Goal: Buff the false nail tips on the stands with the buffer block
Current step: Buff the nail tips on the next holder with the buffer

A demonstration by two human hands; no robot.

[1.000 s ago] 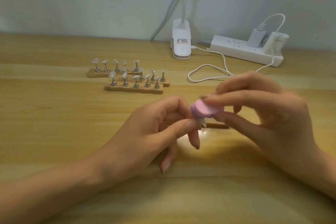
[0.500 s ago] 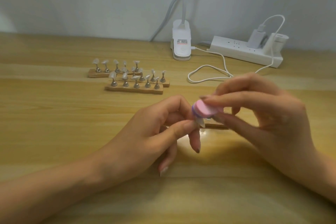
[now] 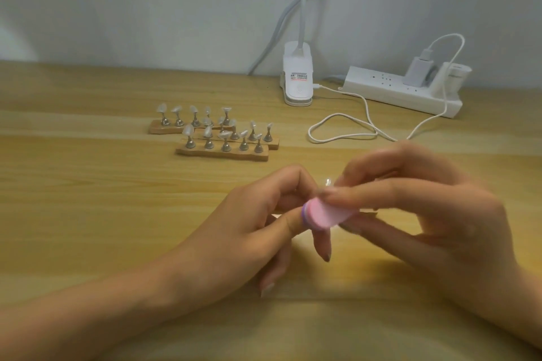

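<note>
From the head view, both hands meet over the near middle of the counter [image 3: 88, 190]. The right hand [image 3: 425, 214] pinches the pink buffer block [image 3: 325, 212] between thumb and fingers, with its purple-edged end pointing left. The left hand [image 3: 255, 223] has its thumb and forefinger drawn in against that end. Whatever they pinch is hidden behind the block, so I cannot tell what it holds. Its other fingers hang curled below. A small clear tip [image 3: 327, 182] peeks out just above where the hands meet, but what it sits on is hidden.

Further off to the left lie three wooden stands [image 3: 223, 153] close together, each with a row of nail tips [image 3: 187, 129] on metal pegs. At the far edge are a white lamp base [image 3: 297, 82], a power strip [image 3: 396, 91] and a looped white cable [image 3: 346, 126].

This looks like the buffing itself, with one tip being worked between the hands. The right hand is blurred, which suits a rubbing stroke. The next move calls for short, light passes with the left pinch kept firm, then a reach to the far stands for another tip.
</note>
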